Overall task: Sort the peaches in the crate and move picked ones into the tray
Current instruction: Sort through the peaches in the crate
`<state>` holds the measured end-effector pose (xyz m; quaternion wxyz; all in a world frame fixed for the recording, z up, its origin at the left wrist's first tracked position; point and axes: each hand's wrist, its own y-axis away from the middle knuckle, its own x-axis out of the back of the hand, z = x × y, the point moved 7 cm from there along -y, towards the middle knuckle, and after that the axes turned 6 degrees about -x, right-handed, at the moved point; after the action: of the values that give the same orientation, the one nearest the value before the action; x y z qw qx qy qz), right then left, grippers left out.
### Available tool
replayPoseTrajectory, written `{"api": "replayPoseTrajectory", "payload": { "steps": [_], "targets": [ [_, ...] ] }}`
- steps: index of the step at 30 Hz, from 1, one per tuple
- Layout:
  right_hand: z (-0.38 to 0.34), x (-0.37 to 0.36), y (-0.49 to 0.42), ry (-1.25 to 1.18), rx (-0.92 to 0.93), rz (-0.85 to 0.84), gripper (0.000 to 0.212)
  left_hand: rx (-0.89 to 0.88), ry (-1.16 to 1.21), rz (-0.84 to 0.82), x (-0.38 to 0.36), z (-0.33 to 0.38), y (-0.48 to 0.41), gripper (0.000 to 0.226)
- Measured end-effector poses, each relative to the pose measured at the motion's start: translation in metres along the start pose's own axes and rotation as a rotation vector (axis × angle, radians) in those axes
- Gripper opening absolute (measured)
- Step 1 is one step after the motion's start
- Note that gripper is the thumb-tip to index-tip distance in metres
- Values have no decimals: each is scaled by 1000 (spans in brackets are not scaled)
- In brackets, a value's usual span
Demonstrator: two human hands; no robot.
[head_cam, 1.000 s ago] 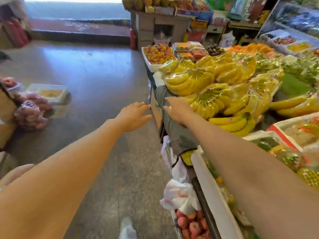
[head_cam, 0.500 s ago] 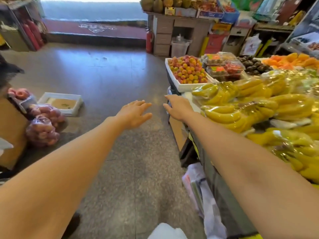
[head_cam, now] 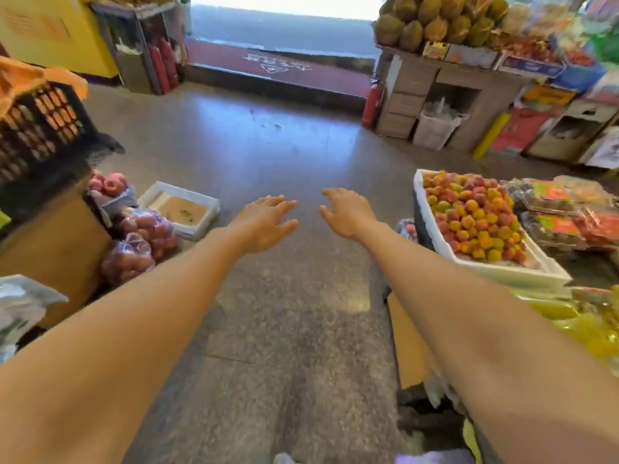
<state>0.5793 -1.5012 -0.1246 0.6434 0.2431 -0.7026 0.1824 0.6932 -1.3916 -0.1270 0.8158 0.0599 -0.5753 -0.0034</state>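
Both my arms stretch forward over the stone floor. My left hand (head_cam: 266, 219) is open, palm down, holding nothing. My right hand (head_cam: 346, 212) is open too, fingers spread, a little apart from the left. Pink peaches (head_cam: 109, 184) lie in a container at the left, on a brown box. Below them sit clear bags of peaches (head_cam: 140, 241). A white foam tray (head_cam: 207, 209) with a brown liner stands on the floor beside the bags, left of my left hand. Both hands are well clear of the peaches and the tray.
A white foam box (head_cam: 502, 274) of small yellow-red fruit stands on the stall at the right, with packed fruit trays (head_cam: 562, 212) behind it. A black crate (head_cam: 40, 128) sits at upper left. Durians (head_cam: 435, 18) top a counter at the back. Open floor (head_cam: 284, 145) lies ahead.
The view has swung left, away from the banana stall, towards the open floor and the peaches at the left. My right hand has come off the stall edge. Both hands stay open.
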Motion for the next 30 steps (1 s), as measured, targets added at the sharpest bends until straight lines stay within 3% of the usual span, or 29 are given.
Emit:
{"api": "replayPoseTrajectory", "payload": {
  "steps": [30],
  "targets": [
    [-349,-15,-624,-72,324,-54,49,289,-34,100,215,-546,-327,58]
  ]
}}
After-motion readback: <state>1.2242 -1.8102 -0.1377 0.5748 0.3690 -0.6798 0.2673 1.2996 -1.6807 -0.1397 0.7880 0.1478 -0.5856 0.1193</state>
